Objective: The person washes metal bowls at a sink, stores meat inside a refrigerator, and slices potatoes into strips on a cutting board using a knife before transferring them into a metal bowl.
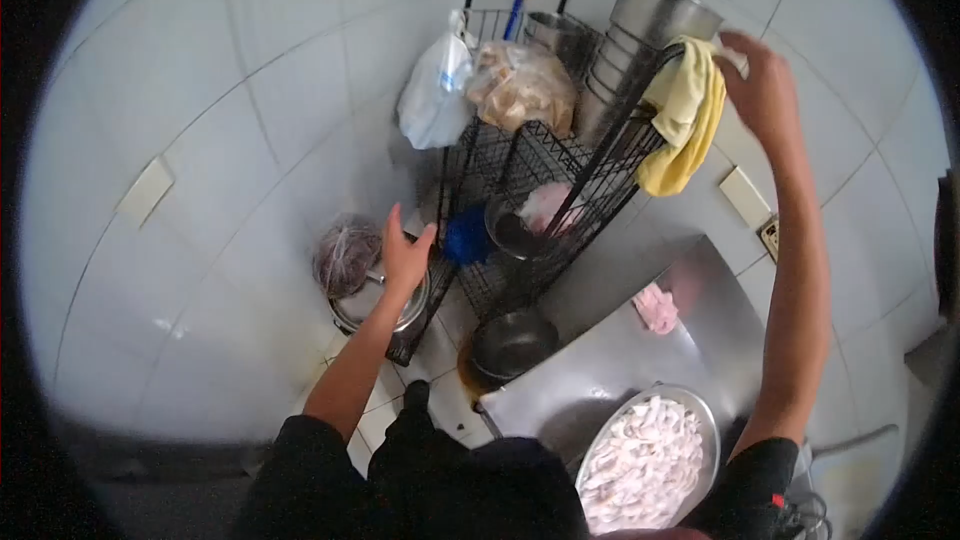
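Note:
My right hand (pixel 762 85) is raised at the upper right, its fingers apart and curved beside the yellow cloth (pixel 682 120). That cloth hangs over the side rail of a black wire rack (pixel 480 180). Just left of the hand, a tilted stack of metal pots (pixel 655 10) leans on the rack's top. My left hand (pixel 408 258) is lower down, fingers spread and holding nothing, left of the rack. Beneath it in this view is a lidded metal pot (pixel 408 312), with a dark bundle in a clear bag (pixel 347 255) on it.
On the rack's top are a white plastic bag (pixel 437 90) and a clear bag of brown pieces (pixel 522 85). A dark pan (pixel 514 342) stands low by the rack. At right, a metal table (pixel 570 390) bears a pink cloth (pixel 655 308) and a bowl of pale pieces (pixel 645 460).

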